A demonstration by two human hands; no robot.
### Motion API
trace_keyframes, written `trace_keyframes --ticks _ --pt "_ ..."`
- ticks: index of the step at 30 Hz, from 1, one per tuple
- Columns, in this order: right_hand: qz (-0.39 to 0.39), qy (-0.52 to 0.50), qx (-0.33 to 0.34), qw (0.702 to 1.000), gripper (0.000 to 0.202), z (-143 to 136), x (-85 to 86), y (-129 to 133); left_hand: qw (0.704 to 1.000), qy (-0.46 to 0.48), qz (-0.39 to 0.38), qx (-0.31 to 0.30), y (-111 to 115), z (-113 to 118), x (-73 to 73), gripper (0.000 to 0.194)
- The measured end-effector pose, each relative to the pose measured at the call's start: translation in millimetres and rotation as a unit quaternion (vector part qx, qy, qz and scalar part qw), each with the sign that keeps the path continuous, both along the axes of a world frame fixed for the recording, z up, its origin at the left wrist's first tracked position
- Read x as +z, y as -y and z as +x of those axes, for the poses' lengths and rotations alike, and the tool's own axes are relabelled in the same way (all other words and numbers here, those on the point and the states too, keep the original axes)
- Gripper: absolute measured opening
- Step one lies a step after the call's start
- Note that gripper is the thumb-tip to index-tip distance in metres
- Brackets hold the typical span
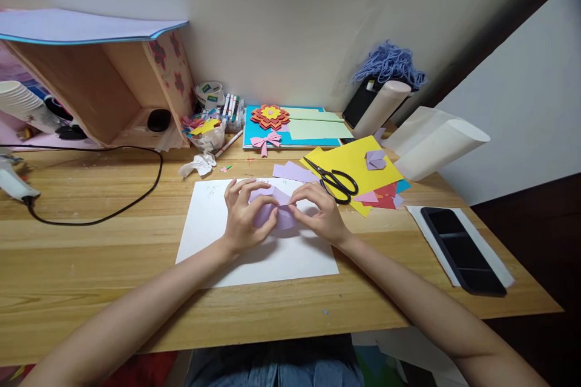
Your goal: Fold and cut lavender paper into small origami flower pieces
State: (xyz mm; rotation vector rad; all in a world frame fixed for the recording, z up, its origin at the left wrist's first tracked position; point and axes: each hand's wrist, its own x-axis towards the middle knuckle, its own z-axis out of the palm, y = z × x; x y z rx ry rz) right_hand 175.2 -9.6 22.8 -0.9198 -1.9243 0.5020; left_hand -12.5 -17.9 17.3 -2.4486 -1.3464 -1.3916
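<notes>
Lilac paper: the piece [283, 218] is pale and plain; a thin, darker line crosses it between the fingertips, its upper part rises to a blunt peak, and its lower edge looks rounded. Much of it is hidden by fingers, so I cannot tell how many layers it has.
Its place: over the middle of the white sheet [267, 265], near the front edge of the desk [104, 260], with a soft shadow below it.
Left hand: this hand [244, 217] pinches the paper's left part between thumb and forefinger, the other fingers arched above.
Right hand: this one [323, 213] has a narrow pinch on the paper's right end, thumb and forefinger nearly meeting.
White sheet: flat, with faint pencil marks along its far edge.
Scissors: black-handled [338, 184], resting across the near left edge of the yellow sheet [388, 176], just beyond the right hand.
Folded piece: a small lilac form [376, 160] on the yellow sheet, towards its right corner.
Phone: dark [460, 248], near the desk's right edge, on something white.
Back edge: a layered paper flower [271, 115] and a pink bow [265, 143] lie on a blue board [308, 140].
</notes>
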Motion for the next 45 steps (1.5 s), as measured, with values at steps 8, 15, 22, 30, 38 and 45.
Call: trace_keyframes --ticks 8,15,22,30,38,45 --pt "0.007 -0.006 0.006 1.0 0.004 -1 0.7 1 1.0 0.004 0.0 -0.004 0 0 -1.4 0.003" --pt "0.004 0.006 0.007 1.0 0.004 -1 -0.4 1 0.999 0.008 0.025 -0.022 0 0 -1.6 0.006" --pt "-0.012 -0.007 0.017 1.0 0.002 -3 -1.2 2 0.999 0.01 -0.008 -0.037 -2 -1 -5.6 0.016" --pt "-0.086 -0.089 -0.033 0.992 0.003 -2 -7.6 1 0.877 0.292 -0.358 -0.133 -18 -3 -12.6 0.047" --pt "-0.102 -0.144 -0.068 0.982 0.007 -3 -14.9 -1 0.83 0.374 -0.412 -0.031 -23 -4 -10.5 0.047" --pt "-0.069 -0.08 -0.03 0.994 0.002 -3 -9.8 1 0.723 0.415 -0.547 -0.069 -18 1 3.3 0.068"
